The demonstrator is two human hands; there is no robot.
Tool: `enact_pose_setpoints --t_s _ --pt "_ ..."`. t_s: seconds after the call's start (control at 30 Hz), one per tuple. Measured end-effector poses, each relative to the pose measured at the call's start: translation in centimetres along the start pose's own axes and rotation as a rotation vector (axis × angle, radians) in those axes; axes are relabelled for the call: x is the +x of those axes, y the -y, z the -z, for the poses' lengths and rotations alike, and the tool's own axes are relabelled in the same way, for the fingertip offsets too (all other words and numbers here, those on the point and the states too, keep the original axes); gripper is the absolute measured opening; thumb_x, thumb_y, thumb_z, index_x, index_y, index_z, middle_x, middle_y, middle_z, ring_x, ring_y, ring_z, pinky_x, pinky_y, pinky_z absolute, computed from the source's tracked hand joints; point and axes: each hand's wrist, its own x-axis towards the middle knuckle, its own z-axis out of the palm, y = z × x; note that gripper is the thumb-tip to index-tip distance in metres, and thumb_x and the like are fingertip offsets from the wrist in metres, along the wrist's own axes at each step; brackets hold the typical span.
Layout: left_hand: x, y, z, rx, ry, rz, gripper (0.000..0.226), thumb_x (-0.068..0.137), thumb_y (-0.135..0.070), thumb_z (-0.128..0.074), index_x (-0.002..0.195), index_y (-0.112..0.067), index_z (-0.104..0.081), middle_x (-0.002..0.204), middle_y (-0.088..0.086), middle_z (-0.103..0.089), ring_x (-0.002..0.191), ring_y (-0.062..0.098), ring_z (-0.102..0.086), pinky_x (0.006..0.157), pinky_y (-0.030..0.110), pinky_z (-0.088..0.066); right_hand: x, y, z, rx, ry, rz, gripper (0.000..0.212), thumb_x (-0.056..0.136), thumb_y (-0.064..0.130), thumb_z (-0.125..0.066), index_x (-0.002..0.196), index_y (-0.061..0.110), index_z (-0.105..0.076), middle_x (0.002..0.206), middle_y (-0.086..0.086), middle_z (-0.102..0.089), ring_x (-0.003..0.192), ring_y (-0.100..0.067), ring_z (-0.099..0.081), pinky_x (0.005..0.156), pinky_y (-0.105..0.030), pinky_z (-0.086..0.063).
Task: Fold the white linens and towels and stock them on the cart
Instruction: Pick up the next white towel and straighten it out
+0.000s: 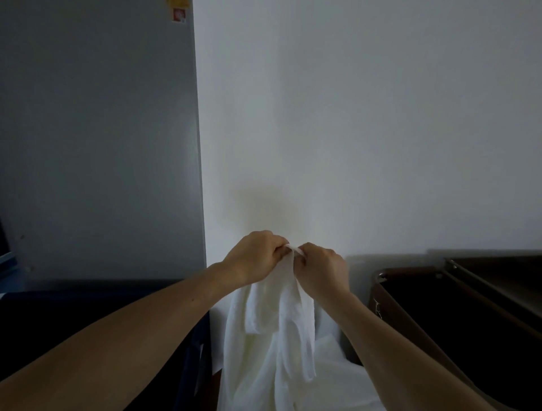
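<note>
Left forearm (117,337) and right forearm (396,337) reach in bare from the bottom edge. One white terry towel (272,337) hangs between them in front of the wall, bunched into long, soft, uneven folds. The left hand (258,258) and right hand (321,268) meet at its top edge, knuckles nearly touching. Each grip is closed tight, fingers curled and pinching the cloth. Beneath it lies more white linen (337,378); I cannot tell whether that is a separate piece. One dark blue bin (199,352) stands just left, and one dark brown bin (440,322) stands to the right. Behind are a plain white wall (352,117) and one grey panel (96,146) bearing two stickers, a yellow sticker (179,3) and a red-and-white sticker (179,14).
</note>
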Motion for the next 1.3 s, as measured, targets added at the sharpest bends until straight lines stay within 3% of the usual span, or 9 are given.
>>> enact_pose_setpoints --t_s 0.1,0.23,0.37,0.53,0.63,0.73,0.9,1.17,1.3 --pt "0.3 -0.1 0.3 0.069 -0.024 0.038 0.032 0.103 -0.026 -0.044 0.081 -0.012 -0.063 0.067 -0.006 -0.050 0.069 0.016 -0.052 0.064 0.028 -0.038 -0.3 -0.5 -0.2 -0.050 0.068 -0.069 0.030 0.094 0.024 -0.038 0.064 0.019 -0.039 0.060 0.005 -0.047 0.054 -0.018 -0.045 0.051 -0.030 -0.028" --pt "1.4 0.6 1.5 0.061 -0.094 0.102 0.031 0.102 -0.024 -0.046 0.088 -0.014 -0.071 0.066 -0.010 -0.050 0.067 0.015 -0.055 0.060 0.026 -0.035 -0.5 -1.8 -0.4 0.007 0.149 -0.123 0.027 0.096 0.027 -0.040 0.071 0.017 -0.045 0.071 0.000 -0.054 0.069 -0.025 -0.057 0.060 -0.033 -0.043" --pt "2.5 3.4 3.5 0.153 -0.165 0.240 0.032 0.100 -0.023 -0.048 0.073 -0.011 -0.060 0.082 0.015 -0.066 0.082 0.034 -0.061 0.068 0.036 -0.043 -0.5 -3.7 -0.3 0.038 0.284 -0.209 0.024 0.095 0.026 -0.042 0.080 0.011 -0.053 0.081 -0.005 -0.058 0.074 -0.028 -0.059 0.065 -0.032 -0.045" --pt "1.5 8.1 4.6 0.111 -0.213 0.449 0.036 0.101 -0.019 -0.048 0.078 0.003 -0.063 0.087 0.025 -0.067 0.087 0.039 -0.063 0.081 0.046 -0.050 -1.6 -9.4 0.2 0.200 0.484 -0.530 0.019 0.094 0.011 -0.047 0.095 -0.001 -0.062 0.070 -0.011 -0.061 0.054 -0.025 -0.062 0.048 -0.032 -0.054" --pt "-0.2 10.6 4.5 0.093 -0.198 0.552 0.041 0.102 -0.023 -0.047 0.069 -0.002 -0.060 0.075 0.018 -0.062 0.081 0.037 -0.063 0.075 0.042 -0.051 -2.4 -12.1 1.0 0.334 0.449 -0.742 0.018 0.096 0.011 -0.050 0.085 0.000 -0.060 0.077 -0.018 -0.070 0.057 -0.027 -0.069 0.060 -0.039 -0.063" --pt "-1.2 11.5 3.8 0.098 -0.191 0.579 0.047 0.102 -0.024 -0.048 0.056 -0.012 -0.044 0.072 0.022 -0.060 0.078 0.040 -0.063 0.071 0.040 -0.049 -2.4 -13.5 2.2 0.428 0.388 -0.807 0.015 0.096 0.016 -0.056 0.090 0.003 -0.060 0.077 -0.016 -0.071 0.053 -0.022 -0.067 0.052 -0.030 -0.058" --pt "-1.4 11.9 2.9 0.107 -0.184 0.607 0.048 0.102 -0.024 -0.045 0.055 -0.014 -0.039 0.079 0.025 -0.061 0.077 0.040 -0.062 0.070 0.041 -0.050 -2.8 -13.6 3.7 0.548 0.378 -0.613 0.010 0.092 0.007 -0.066 0.101 0.007 -0.062 0.085 -0.014 -0.069 0.057 -0.016 -0.063 0.043 -0.021 -0.043" --pt "-1.3 13.7 2.8 0.121 -0.157 0.688 0.047 0.103 -0.026 -0.042 0.058 -0.012 -0.043 0.077 0.024 -0.062 0.069 0.037 -0.059 0.061 0.036 -0.044 -3.5 -11.6 4.7 0.441 0.478 -0.119 0.029 0.091 0.011 -0.069 0.081 0.038 -0.064 0.098 0.007 -0.065 0.061 -0.013 -0.072 0.051 -0.016 -0.050" --pt "-1.2 14.2 2.2 0.126 -0.133 0.692 0.048 0.103 -0.025 -0.041 0.057 -0.011 -0.046 0.059 0.009 -0.050 0.057 0.025 -0.049 0.055 0.031 -0.035 -3.5 -11.8 4.1 0.362 0.614 -0.108 0.029 0.095 0.008 -0.061 0.081 0.029 -0.074 0.073 0.009 -0.072 0.066 -0.014 -0.072 0.056 -0.015 -0.050"
